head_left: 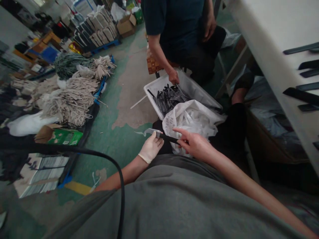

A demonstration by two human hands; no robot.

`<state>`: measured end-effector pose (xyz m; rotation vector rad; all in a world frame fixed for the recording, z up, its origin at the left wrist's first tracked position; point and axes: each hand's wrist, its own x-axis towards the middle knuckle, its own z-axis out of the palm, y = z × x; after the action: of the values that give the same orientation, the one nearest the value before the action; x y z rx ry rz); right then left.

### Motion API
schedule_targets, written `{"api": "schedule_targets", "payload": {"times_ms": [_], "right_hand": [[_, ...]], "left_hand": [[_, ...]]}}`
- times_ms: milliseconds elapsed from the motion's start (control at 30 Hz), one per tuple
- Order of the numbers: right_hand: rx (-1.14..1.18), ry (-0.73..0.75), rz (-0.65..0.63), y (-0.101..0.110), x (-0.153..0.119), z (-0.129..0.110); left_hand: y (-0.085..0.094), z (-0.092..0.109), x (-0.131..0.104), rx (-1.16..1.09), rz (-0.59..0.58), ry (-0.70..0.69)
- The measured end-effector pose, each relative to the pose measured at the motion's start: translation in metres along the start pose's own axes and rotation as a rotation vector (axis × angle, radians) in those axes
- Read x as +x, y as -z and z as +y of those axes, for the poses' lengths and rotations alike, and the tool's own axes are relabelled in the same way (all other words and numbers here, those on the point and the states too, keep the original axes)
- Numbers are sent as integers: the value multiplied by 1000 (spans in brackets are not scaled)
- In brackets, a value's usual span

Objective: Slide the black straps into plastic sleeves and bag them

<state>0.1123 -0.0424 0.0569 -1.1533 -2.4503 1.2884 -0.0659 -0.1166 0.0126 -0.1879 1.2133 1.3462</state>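
The left hand (151,148) pinches clear film (149,130) at one end of the black strip (169,138). The right hand (198,144) grips the other end, over the near edge of the white bag (170,121).

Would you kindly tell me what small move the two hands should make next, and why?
Probably draw the left hand away from the right hand, easing the clear plastic off the black strip: the left pinches plastic at the strip's far end, the right holds its near end, and similar plastic seems to lie in the white bag.
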Motion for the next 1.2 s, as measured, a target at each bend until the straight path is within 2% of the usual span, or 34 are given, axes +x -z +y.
{"api": "schedule_targets", "payload": {"times_ms": [133,333,500,700,833,900,967,1067,1133,1200], "right_hand": [[-60,-47,41,-3,2,-1],[81,-77,25,13,-13,7],[-19,-95,30,8,-8,9],[102,-78,-19,24,-29,21],[91,-105,-45,16,-23,16],[109,-98,-46,11,-17,15],[161,-73,-41,15,-21,17],[308,-6,-80,36,-44,24],[405,72,-104,52,-64,25],[486,157,-72,62,-81,22]], "left_hand": [[-14,-14,-3,39,-69,145],[-21,-16,-4,0,-77,75],[-27,-28,-5,71,-149,201],[-25,-24,-3,17,-132,84],[-30,-37,-4,66,-201,189],[-33,-40,-5,84,-230,194],[-34,-35,-6,68,-223,149],[-32,-18,-5,-1,-158,94],[-31,-7,-4,-47,-116,107],[-33,0,-3,-79,-98,136]]}}
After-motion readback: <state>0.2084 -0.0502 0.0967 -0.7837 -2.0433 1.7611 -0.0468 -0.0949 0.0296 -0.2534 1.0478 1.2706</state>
